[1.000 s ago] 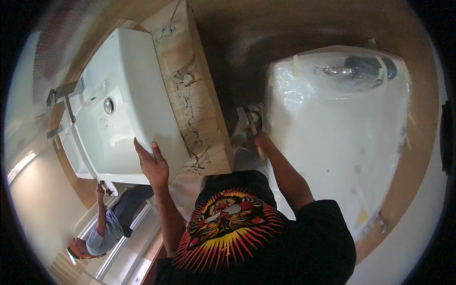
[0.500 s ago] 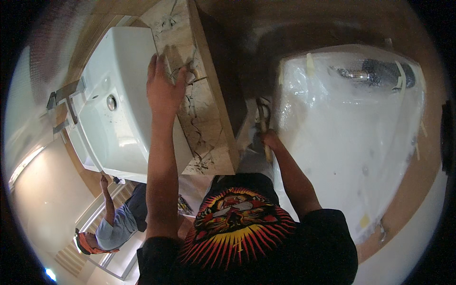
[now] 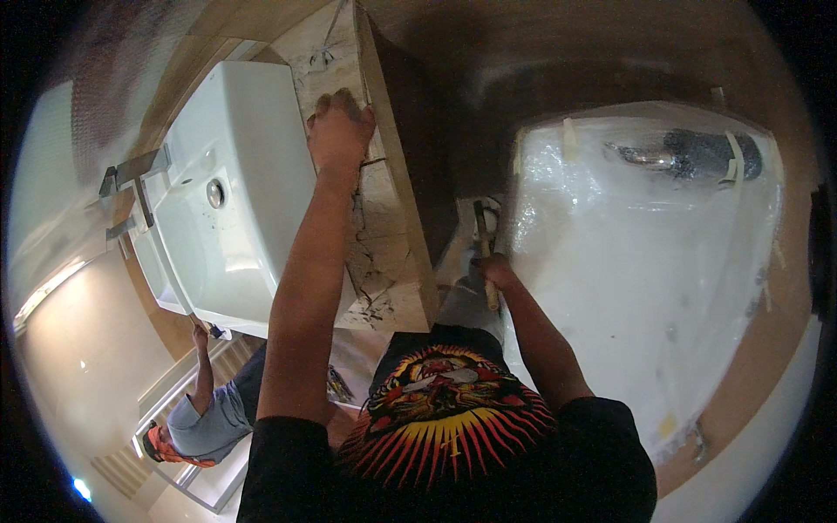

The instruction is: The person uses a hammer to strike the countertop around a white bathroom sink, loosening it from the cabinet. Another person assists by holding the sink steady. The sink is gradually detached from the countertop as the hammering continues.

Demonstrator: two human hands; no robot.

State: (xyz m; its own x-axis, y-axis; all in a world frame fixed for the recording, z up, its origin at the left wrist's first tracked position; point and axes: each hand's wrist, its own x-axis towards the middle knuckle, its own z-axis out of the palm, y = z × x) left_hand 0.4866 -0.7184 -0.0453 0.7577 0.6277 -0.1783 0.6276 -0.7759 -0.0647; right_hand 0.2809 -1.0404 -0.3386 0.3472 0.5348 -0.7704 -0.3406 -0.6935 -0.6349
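My left hand (image 3: 338, 131) rests on the beige stone counter ledge (image 3: 384, 253) beside the white washbasin (image 3: 227, 192). Its fingers are curled under; whether anything lies in them is hidden. Dark cracks and smudges mark the ledge near my wrist and towards its near end. Low on the right, between ledge and bathtub, my right hand (image 3: 497, 271) is closed round the wooden handle of a hammer-like tool (image 3: 481, 228), its dark head pointing away from me.
A bathtub (image 3: 610, 288) wrapped in clear plastic film and tape takes up the right side. Grey tape (image 3: 139, 166) holds a piece at the basin's far left. Another person (image 3: 205, 427) works at lower left, one hand near the basin's edge. A brown wall stands ahead.
My left hand has gone from spread fingers to curled ones and shifted right on the ledge. The right hand still grips the tool. The view has shifted slightly.
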